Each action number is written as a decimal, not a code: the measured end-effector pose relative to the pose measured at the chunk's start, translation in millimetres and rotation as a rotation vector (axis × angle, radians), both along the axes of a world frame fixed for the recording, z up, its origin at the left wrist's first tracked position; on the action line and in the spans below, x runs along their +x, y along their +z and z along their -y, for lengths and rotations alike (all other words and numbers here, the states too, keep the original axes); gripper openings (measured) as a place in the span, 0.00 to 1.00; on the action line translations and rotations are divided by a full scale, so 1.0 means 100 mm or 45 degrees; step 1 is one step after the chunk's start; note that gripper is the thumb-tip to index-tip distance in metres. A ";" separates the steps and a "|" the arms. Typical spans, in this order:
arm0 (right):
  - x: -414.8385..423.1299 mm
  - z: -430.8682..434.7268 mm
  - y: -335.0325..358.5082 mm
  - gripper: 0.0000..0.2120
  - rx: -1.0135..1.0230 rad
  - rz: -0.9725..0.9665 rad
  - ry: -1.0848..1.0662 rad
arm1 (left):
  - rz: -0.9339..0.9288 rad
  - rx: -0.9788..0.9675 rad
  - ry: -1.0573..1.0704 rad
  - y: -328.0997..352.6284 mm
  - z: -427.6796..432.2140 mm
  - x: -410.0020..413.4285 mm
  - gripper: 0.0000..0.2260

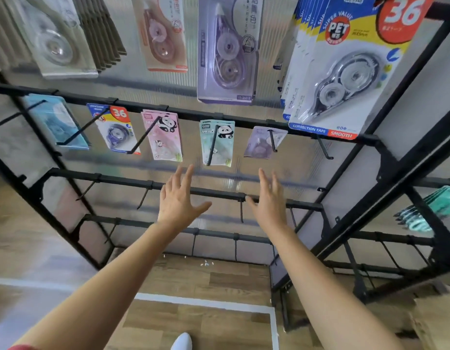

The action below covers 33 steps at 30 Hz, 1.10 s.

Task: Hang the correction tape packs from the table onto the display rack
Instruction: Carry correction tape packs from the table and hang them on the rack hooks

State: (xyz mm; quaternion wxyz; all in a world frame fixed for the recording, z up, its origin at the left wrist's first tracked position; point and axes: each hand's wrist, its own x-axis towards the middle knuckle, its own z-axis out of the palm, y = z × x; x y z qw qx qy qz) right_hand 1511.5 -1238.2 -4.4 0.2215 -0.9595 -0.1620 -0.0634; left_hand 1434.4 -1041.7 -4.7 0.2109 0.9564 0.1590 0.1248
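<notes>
— Left hand (178,198) and right hand (269,200): holding anything?
— No. Fingers spread wide, both empty, near the display rack (143,107). The correction tape packs (225,147) hang on its hooks, above the hands.

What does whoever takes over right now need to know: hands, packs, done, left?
Left hand: open, empty. Right hand: open, empty. Both are raised in front of the display rack.
Done: the middle rail holds a blue pack, a "36" pack, pink panda packs, mint panda packs and a purple pack.
Left: the end hook and the lower hooks are bare. No unhung packs are in view, so the remaining count is unknown.
</notes>
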 end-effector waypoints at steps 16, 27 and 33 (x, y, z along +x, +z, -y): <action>-1.77 -1.22 -0.38 0.33 -0.274 -0.231 0.786 | -0.241 -0.073 0.596 -0.55 -0.74 -2.47 0.40; -4.01 -2.72 -0.50 0.33 -0.391 -0.250 1.250 | -0.427 -0.198 1.129 -0.66 -1.47 -5.29 0.38; -5.31 -3.46 -0.54 0.33 -0.383 -0.204 1.515 | -0.408 -0.207 1.389 -0.61 -1.85 -6.76 0.37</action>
